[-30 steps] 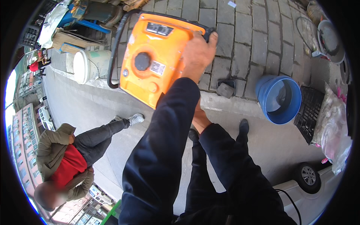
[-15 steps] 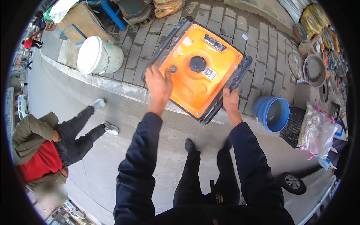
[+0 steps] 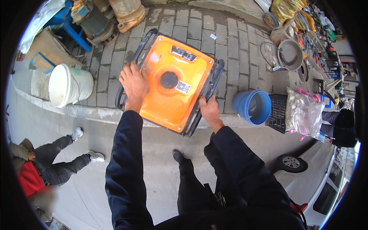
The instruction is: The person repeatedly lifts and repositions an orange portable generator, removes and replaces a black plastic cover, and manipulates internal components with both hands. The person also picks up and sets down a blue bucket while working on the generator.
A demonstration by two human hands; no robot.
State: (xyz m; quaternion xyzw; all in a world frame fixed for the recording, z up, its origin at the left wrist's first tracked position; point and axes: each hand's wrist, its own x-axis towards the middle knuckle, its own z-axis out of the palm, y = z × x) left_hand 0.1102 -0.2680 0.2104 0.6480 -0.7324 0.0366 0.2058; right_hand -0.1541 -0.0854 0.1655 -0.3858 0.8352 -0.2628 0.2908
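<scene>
- Left hand (image 3: 134, 85), left of centre: curled over the left side of the orange machine (image 3: 168, 97), thumb on its cover.
- Right hand (image 3: 210, 112), just right of centre: closed around the right bar of the machine's black frame (image 3: 145, 42).
- The machine sits in the upper middle of the frame, over the kerb edge of the grey paving (image 3: 230, 65); whether it is resting or lifted, I cannot tell.
- On its cover: a round black cap (image 3: 168, 80), a square black-and-white code sticker (image 3: 183, 87) right of it, and a dark rectangular label (image 3: 183, 53) above, its pale print too small to read.
- Right of centre: a blue bucket (image 3: 242, 105), with a black crate (image 3: 276, 117) and a clear plastic bag (image 3: 303, 111) beside it.
- Left: a white bucket (image 3: 69, 85), lidded and tipped in view.
- Lower left: a person in a red top (image 3: 30, 176).
- Lower right: a white car (image 3: 306, 191).
- Upper middle: a white scrap (image 3: 213, 36), any writing unreadable.
</scene>
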